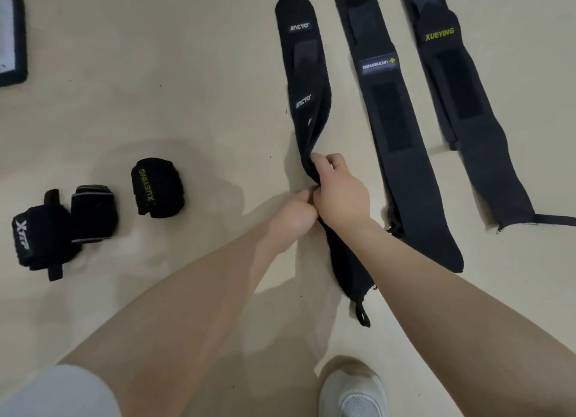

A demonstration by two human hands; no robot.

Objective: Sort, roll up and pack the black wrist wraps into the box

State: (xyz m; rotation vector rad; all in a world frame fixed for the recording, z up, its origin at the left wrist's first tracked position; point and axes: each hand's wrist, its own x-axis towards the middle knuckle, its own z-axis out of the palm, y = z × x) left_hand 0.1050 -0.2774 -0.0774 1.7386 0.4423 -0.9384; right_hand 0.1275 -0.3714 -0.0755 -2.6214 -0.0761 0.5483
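Three long black wrist wraps lie flat on the beige floor. The leftmost, labelled MCYO (pixel 307 74), is bunched at its middle, where my right hand (pixel 338 192) and my left hand (pixel 294 217) both pinch it; its lower end with a thumb loop (pixel 361 314) trails toward me. To its right lie the MANUEKLEAR wrap (pixel 392 111) and the XUEYING wrap (pixel 461 105). Three rolled wraps sit at the left: a XUEYING roll (pixel 157 187), a grey-edged roll (pixel 93 214) and an X-labelled roll (pixel 40 239). The black box (pixel 17 39) shows at the top left edge.
My white shoe (pixel 353 391) stands on the floor at the bottom, just below the held wrap's loop. A light sleeve or shorts edge (pixel 59 391) fills the bottom left corner. Bare beige floor (pixel 187 74) stretches between the rolls and the flat wraps.
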